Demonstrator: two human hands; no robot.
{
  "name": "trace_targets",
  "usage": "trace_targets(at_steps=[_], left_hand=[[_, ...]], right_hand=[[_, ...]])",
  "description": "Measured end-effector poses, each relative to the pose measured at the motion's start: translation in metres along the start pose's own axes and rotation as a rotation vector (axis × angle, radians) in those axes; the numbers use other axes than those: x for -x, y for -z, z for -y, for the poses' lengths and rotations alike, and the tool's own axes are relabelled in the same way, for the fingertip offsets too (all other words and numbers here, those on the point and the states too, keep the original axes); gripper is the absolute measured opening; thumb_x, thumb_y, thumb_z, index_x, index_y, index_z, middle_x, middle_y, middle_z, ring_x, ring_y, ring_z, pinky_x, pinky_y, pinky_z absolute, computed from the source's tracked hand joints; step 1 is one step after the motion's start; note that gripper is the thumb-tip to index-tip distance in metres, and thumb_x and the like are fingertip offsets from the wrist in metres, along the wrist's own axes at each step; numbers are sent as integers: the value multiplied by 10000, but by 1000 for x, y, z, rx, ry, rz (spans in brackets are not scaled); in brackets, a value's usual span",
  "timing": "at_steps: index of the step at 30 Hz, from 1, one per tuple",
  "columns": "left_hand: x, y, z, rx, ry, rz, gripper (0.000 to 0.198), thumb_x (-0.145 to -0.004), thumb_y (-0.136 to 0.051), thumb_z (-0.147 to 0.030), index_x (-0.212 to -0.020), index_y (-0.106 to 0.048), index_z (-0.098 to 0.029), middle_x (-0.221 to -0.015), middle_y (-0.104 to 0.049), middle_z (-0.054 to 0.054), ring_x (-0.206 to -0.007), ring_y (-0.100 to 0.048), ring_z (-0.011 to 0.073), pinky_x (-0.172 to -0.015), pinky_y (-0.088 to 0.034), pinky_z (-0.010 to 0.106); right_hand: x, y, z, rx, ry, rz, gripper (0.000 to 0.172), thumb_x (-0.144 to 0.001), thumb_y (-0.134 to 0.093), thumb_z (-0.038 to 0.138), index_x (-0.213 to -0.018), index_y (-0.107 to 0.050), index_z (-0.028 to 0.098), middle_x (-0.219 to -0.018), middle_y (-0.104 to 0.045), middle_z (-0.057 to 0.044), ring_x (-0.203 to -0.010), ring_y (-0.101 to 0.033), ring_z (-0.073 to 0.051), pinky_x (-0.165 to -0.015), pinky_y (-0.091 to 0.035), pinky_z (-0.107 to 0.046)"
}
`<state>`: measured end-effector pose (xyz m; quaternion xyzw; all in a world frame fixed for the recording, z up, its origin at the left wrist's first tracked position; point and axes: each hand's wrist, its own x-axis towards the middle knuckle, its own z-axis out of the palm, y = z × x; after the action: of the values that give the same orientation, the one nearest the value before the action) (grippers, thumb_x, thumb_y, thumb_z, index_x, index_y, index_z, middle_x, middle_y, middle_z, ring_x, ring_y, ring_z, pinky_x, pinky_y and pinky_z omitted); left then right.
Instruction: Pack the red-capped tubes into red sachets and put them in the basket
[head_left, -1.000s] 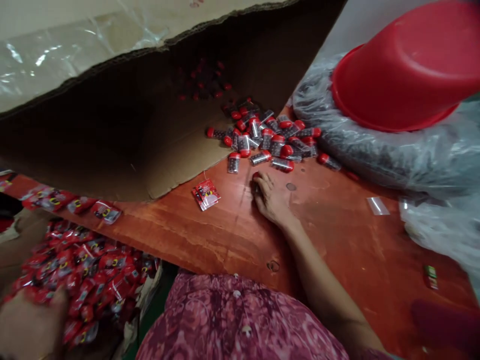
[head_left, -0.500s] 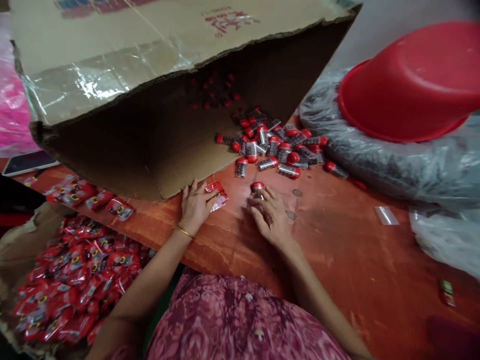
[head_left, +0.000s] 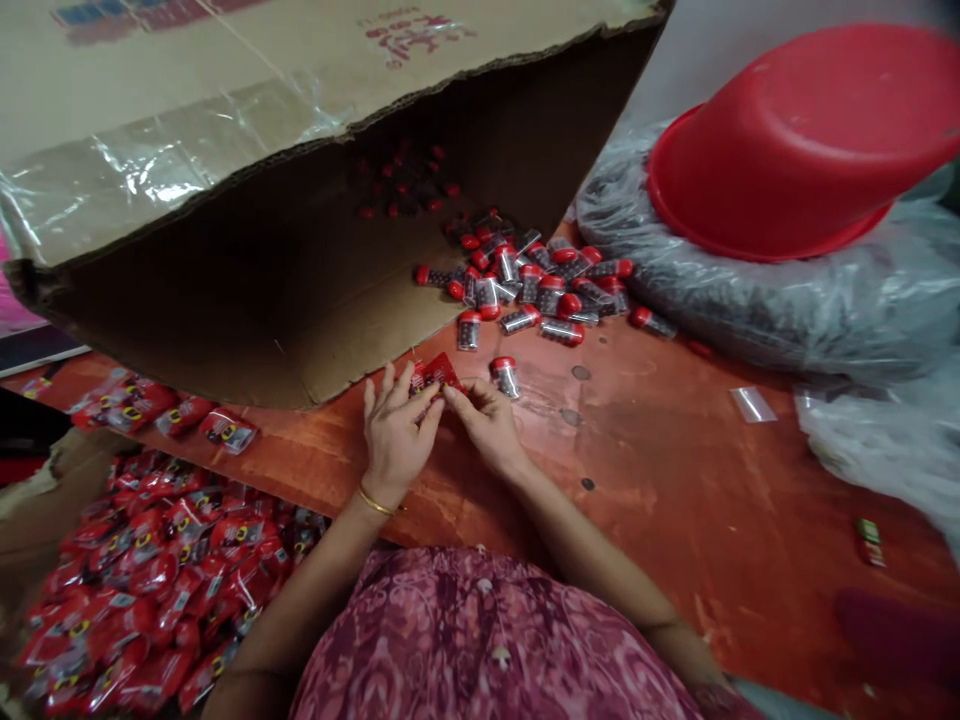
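My left hand (head_left: 396,435) and my right hand (head_left: 489,424) meet in front of the big carton's lip. Between them is a small red printed plastic packet (head_left: 444,370); the fingertips of both hands pinch it and cover its lower part. A small clear bottle with a red cap and dark contents (head_left: 505,378) lies just past my right hand, untouched. More such bottles (head_left: 551,295) are heaped at the mouth of the tipped cardboard carton (head_left: 360,345) and inside it.
Several filled red packets (head_left: 229,430) lie along the table's left edge. Below them a box holds a heap of red packets (head_left: 150,580). At right, a red tub (head_left: 795,140) sits upside down on a plastic-wrapped bundle (head_left: 720,310). A small clear piece (head_left: 753,404) lies nearby.
My right hand has let go of the capped bottle and moved left to the red packet. The packet now sits between both hands. The whole view has shifted slightly.
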<state>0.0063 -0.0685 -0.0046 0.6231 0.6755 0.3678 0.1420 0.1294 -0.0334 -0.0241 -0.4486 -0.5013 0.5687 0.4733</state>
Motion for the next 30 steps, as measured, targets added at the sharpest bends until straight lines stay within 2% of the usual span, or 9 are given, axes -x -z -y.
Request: trace_targets(at_steps=[2,5,8,12,16,19,21,26,30], left_hand=[[5,1,-4,176,141,8,412,-774,-625,-396,-1150,-639,-229,-1275,-592,106,-1244,-474,305,-1072,-278,491],[10,0,-8,605,467,173,474,-738,-625,-524,-1070,-668,-188,-1055,-697,113,-968,-639,258,-798,-498,351],[14,-2,-14,945,666,294,449,-661,-675,-566,-826,-703,-149,-826,-717,77,-748,-654,185,-605,-485,239],[12,-2,-21,1110,822,232,387,-512,-811,-453,-698,-675,-142,-682,-688,27,-634,-621,133,-593,-477,218],[7,-2,-18,1166,893,299,378,-503,-818,-435,-702,-678,-146,-666,-679,21,-628,-612,130,-590,-486,230],[3,-6,-16,1115,859,233,374,-508,-821,-421,-713,-691,-137,-680,-687,24,-644,-611,119,-610,-481,216],[-1,-8,-17,1121,856,183,365,-512,-824,-405,-722,-688,-140,-684,-691,19,-638,-612,114,-610,-475,212],[-9,-8,-19,1223,943,143,340,-511,-835,-369,-684,-644,-147,-644,-675,-2,-593,-612,103,-593,-476,209],[-11,-5,-20,1296,1018,179,358,-486,-850,-359,-681,-625,-160,-634,-667,-11,-608,-634,123,-607,-498,235]], right_hand=[[1,1,3,-12,22,-37,284,-745,-607,479,-739,-584,196,-679,-613,10,-631,-552,-122,-651,-481,-254],[8,4,5,53,60,-39,285,-779,-562,470,-694,-560,198,-602,-555,27,-565,-499,-111,-576,-437,-240],[15,5,2,207,135,-38,315,-829,-489,443,-624,-499,204,-542,-468,40,-511,-425,-101,-506,-361,-231],[20,7,-3,343,202,-27,377,-875,-413,405,-550,-385,216,-517,-378,45,-498,-379,-99,-500,-324,-236],[19,11,-1,422,260,67,289,-886,-434,364,-647,-487,210,-610,-492,16,-567,-466,-115,-564,-386,-244],[14,17,2,489,279,103,294,-905,-411,379,-698,-533,209,-654,-557,-4,-604,-515,-129,-610,-419,-257],[7,26,4,612,274,54,319,-913,-383,419,-763,-567,206,-711,-602,-31,-663,-546,-154,-663,-437,-285],[-12,60,-4,1176,146,-302,450,-841,-466,534,-975,-604,127,-1013,-618,-209,-946,-540,-326,-835,-389,-494],[-9,74,-12,1101,105,-247,354,-844,-471,462,-895,-602,138,-949,-635,-189,-882,-559,-302,-802,-423,-485]])
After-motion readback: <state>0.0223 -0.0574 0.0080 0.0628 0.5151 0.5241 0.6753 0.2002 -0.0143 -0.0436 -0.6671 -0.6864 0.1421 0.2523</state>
